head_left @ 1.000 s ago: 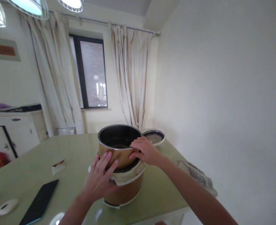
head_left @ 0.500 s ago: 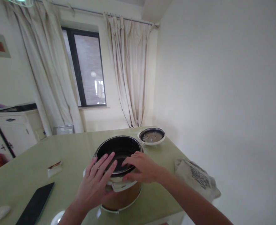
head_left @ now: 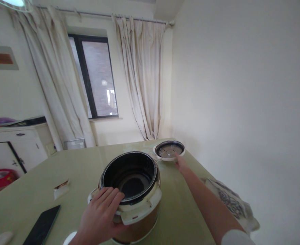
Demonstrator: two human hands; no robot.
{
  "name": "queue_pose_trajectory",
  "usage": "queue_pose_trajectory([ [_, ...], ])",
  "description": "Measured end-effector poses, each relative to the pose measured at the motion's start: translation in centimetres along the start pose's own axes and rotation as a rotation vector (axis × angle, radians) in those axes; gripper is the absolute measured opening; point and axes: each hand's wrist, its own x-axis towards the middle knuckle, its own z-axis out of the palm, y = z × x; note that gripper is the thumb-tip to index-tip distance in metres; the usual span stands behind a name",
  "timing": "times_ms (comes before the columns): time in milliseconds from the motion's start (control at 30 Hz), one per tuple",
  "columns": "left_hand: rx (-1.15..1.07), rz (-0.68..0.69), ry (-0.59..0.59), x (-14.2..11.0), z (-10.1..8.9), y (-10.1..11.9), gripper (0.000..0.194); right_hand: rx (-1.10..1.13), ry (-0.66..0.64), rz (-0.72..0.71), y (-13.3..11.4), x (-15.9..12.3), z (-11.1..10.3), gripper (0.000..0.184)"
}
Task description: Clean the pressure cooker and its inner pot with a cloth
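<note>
A rice cooker (head_left: pixel 137 217) with a brown body and cream top ring stands open on the table, its dark inner pot (head_left: pixel 106 169) in place. My left hand (head_left: pixel 102 211) is closed on the cooker's near left rim, fingers over the edge and thumb low on the outside. Beyond the cooker, to the right, lies its round lid (head_left: pixel 169 151), underside up, with a white border and dark ring. My right hand (head_left: pixel 180 164) reaches out to the lid's near right edge and pinches it; some of its fingers are hidden.
The pale green table (head_left: pixel 83 170) carries a dark phone (head_left: pixel 42 224), a small torn packet (head_left: pixel 61 189) and a white rounded object (head_left: pixel 2 238) on the left. A printed cloth bag (head_left: pixel 231 199) lies at the right edge, under my right forearm. The wall stands close on the right.
My right hand has left the cooker's rim and moved away and right to the lid. My left hand's fingers, spread over the pot before, have curled onto the rim.
</note>
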Motion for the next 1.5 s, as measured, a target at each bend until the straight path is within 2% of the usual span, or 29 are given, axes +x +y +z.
queue_pose_trajectory([
  [133,-0.025,-0.018,-0.026,0.2,-0.2,0.1,0.052,-0.022,0.023,0.189,0.9,1.3,1.1,0.030],
  [233,-0.038,-0.025,-0.065,0.3,-0.3,0.0,0.049,-0.004,0.059,0.213,0.5,1.2,1.0,0.021],
  [300,-0.036,-0.032,-0.075,0.3,-0.3,-0.1,0.049,0.017,0.101,0.197,-0.2,0.7,0.2,0.022],
  [400,-0.038,-0.026,-0.067,0.2,-0.1,-0.2,0.050,0.064,0.135,0.156,-1.8,-0.8,-2.5,0.019],
  [500,-0.070,-0.014,-0.080,0.2,-0.2,-0.6,0.052,0.120,0.119,0.100,-3.9,-3.0,-6.4,0.015],
  [667,-0.191,0.034,-0.149,0.8,-1.3,-1.2,0.085,0.193,0.024,0.007,-7.6,-7.5,-13.2,0.015],
  [700,-0.227,-0.003,-0.125,1.1,-1.5,-1.0,0.080,0.214,-0.020,-0.001,-8.2,-8.6,-14.3,0.017],
  [800,-0.361,-0.255,0.033,3.3,-1.7,1.0,0.034,0.315,-0.182,0.013,-9.1,-12.7,-16.0,0.026],
  [867,-0.522,-0.428,0.085,5.9,-1.4,3.5,0.023,0.384,-0.241,0.035,-9.0,-16.0,-15.7,0.028],
  [933,-0.762,-0.572,0.038,9.1,-0.8,6.2,0.033,0.438,-0.284,0.041,-8.5,-19.6,-14.2,0.027],
  [1000,-1.015,-0.736,0.042,12.0,-0.1,8.5,0.049,0.481,-0.357,0.053,-7.6,-23.1,-12.2,0.025],
  [1067,-1.198,-0.868,0.061,13.8,0.4,9.8,0.055,0.479,-0.432,0.105,-6.6,-26.0,-10.0,0.022],
  [1133,-1.223,-0.959,0.145,14.5,0.4,10.0,0.055,0.465,-0.519,0.181,-5.6,-28.1,-8.0,0.017],
  [1233,-1.096,-1.012,0.275,14.0,-0.5,8.5,0.048,0.460,-0.668,0.253,-4.3,-29.5,-5.5,0.020],
  [1367,-0.893,-1.009,0.250,14.3,-3.3,3.8,0.047,0.342,-0.894,0.289,-2.7,-29.3,-3.4,0.049],
  [1433,-0.734,-0.955,0.180,15.4,-5.2,1.1,0.050,0.303,-0.897,0.247,-1.9,-28.7,-2.9,0.057],
  [1500,-0.509,-0.817,0.094,16.8,-6.8,-1.5,0.053,0.311,-0.820,0.172,-1.2,-27.9,-2.9,0.055],
])
